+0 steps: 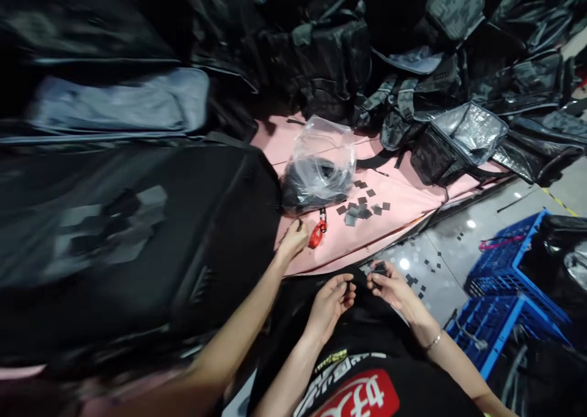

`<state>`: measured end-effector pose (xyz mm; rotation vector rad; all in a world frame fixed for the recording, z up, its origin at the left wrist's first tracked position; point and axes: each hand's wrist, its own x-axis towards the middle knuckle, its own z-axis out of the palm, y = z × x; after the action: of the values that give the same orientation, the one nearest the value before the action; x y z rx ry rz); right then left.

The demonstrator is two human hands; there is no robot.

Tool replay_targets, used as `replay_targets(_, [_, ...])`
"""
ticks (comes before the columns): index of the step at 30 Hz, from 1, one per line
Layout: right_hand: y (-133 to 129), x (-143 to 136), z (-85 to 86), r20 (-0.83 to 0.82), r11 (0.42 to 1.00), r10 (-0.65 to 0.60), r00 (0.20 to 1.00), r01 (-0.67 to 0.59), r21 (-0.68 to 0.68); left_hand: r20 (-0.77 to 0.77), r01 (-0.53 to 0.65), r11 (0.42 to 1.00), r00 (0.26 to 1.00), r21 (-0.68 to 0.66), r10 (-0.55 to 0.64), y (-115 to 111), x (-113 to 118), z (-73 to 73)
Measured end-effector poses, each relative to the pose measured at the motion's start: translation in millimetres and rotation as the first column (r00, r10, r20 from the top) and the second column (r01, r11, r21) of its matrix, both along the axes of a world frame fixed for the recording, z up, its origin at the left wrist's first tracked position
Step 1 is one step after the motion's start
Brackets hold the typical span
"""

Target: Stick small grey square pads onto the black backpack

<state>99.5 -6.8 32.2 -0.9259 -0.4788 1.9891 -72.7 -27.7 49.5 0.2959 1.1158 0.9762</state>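
My right hand (389, 287) pinches a small black square piece (380, 268) between thumb and fingers, just past the pink table edge. Close to its left, my left hand (334, 299) has its fingers curled in with the thumb pressed to them. Whatever it may hold is too small to make out. Beyond my hands, loose dark square pieces (362, 211) lie scattered on the pink cloth (398, 200). Near them is a clear plastic bag (323, 160) with black items inside. A red looped cord (316, 233) with a black end lies in front of that bag.
A co-worker's hand (294, 238) reaches in from the left, beside the red cord. One large black bag (220, 221) fills the left side. Black and camouflage bags (330, 62) crowd the back. Blue crates (499, 264) stand at right on the floor, where more dark squares lie.
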Motion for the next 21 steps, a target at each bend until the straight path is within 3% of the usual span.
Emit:
replay_targets(7, [8, 0, -4.8, 0.150, 0.998, -0.057, 0.987, 0.060, -0.016, 0.028, 0.174, 0.982, 0.984, 0.069, -0.177, 13, 9, 4.1])
replay_targets(12, [8, 3, -3.0, 0.145, 1.000, 0.006, 0.989, -0.002, -0.023, -0.261, 0.165, 0.976, 0.958, 0.145, -0.123, 24, 17, 4.6])
replay_targets(15, [8, 5, 0.1, 0.122, 0.994, 0.108, 0.987, -0.107, -0.018, -0.318, 0.223, 0.961, 0.934, 0.164, -0.163, 32, 23, 2.1])
replay_targets(21, [8, 15, 4.3, 0.120, 0.999, 0.027, 0.992, -0.024, -0.025, -0.157, 0.033, 0.991, 0.988, 0.126, -0.013, 43, 19, -2.5])
